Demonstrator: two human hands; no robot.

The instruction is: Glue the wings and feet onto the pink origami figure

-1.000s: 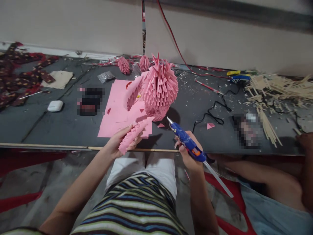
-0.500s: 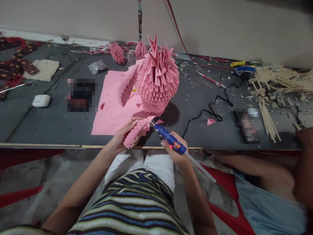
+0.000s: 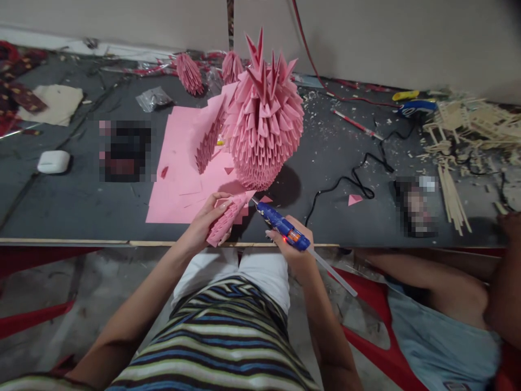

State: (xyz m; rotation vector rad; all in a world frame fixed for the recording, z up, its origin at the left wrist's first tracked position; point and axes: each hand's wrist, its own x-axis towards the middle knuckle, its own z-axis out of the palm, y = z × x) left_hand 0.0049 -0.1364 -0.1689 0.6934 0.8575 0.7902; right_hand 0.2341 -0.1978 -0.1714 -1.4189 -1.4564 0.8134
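Note:
My left hand [image 3: 209,220] is closed around a pink folded-paper piece [image 3: 228,218] made of interlocked units, its pointed end toward the right. In my right hand [image 3: 299,247] is a blue glue gun [image 3: 279,222] with a lit red light and a clear glue stick out of its back. The gun's nozzle is right by the piece's pointed tip; whether they touch I cannot tell. Just beyond stands a large pink 3D origami figure [image 3: 264,130] with spiky points on top. A curved pink wing-like part [image 3: 207,138] is at its left side.
Pink paper sheets [image 3: 169,190] lie beneath the figure's left side. Two smaller pink origami pieces [image 3: 189,73] stand at the back. A black cord [image 3: 354,182] crosses the table's right, near a pile of thin wooden sticks [image 3: 459,130]. Another person's hand [image 3: 508,228] rests at the right edge.
The piece in my left hand has turned slightly, showing more of its layered side. The glue gun stays close to its tip. The camera view has shifted slightly.

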